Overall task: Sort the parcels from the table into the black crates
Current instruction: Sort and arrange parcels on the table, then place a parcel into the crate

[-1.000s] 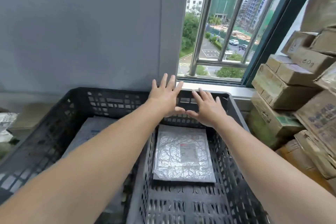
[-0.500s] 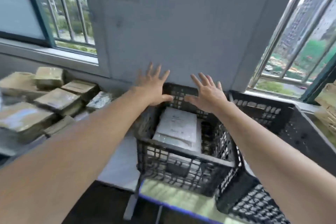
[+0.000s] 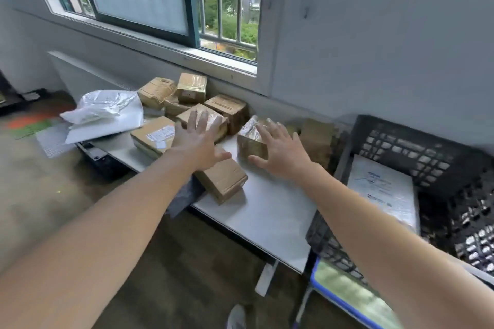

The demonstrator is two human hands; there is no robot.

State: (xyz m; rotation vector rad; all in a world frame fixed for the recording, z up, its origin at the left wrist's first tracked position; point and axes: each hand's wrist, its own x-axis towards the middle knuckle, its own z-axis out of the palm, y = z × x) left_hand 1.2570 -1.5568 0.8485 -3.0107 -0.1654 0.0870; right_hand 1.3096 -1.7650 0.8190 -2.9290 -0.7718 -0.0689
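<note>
Several brown cardboard parcels lie on the white table (image 3: 267, 211) under the window. My left hand (image 3: 199, 141) is open with fingers spread, hovering over the parcels, just above a tilted box (image 3: 223, 179) at the table's near edge. My right hand (image 3: 280, 151) is open too, palm down beside a small tape-wrapped box (image 3: 250, 140), thumb near its front face. A black crate (image 3: 433, 141) stands at the right with a flat white parcel (image 3: 382, 189) inside. White plastic mailers (image 3: 107, 112) lie at the table's left end.
A labelled box (image 3: 153, 136) and more boxes (image 3: 192, 88) are piled toward the wall. A brown box (image 3: 316, 139) sits between the table pile and the crate. The window sill runs behind. Dark floor lies below, with my shoe (image 3: 236, 318) visible.
My view has swung left from the crates to the table of parcels. Both hands stayed open and moved from above the crates to above the boxes.
</note>
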